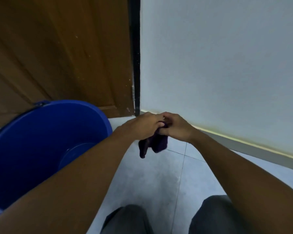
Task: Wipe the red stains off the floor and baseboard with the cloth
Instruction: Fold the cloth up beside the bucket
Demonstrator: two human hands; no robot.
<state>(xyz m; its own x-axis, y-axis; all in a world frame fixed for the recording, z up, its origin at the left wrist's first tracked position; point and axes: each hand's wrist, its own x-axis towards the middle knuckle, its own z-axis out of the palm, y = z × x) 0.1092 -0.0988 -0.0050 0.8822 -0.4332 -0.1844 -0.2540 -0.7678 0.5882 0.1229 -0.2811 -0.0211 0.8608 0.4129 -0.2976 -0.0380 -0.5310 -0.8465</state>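
A dark purple cloth [154, 144] hangs in the air above the pale tiled floor [150, 179], bunched between both hands. My left hand [142, 126] and my right hand [177, 128] meet side by side, each closed on the cloth's top, close to the corner by the door frame. The grey baseboard [243, 146] runs along the white wall to the right of my hands. No red stain shows on the visible floor or baseboard.
A large blue bucket [85, 108] stands on the floor at the left, partly under my left forearm. A brown wooden door [57, 56] with a black frame edge [136, 65] is behind it. My knees [213, 215] in grey trousers are at the bottom.
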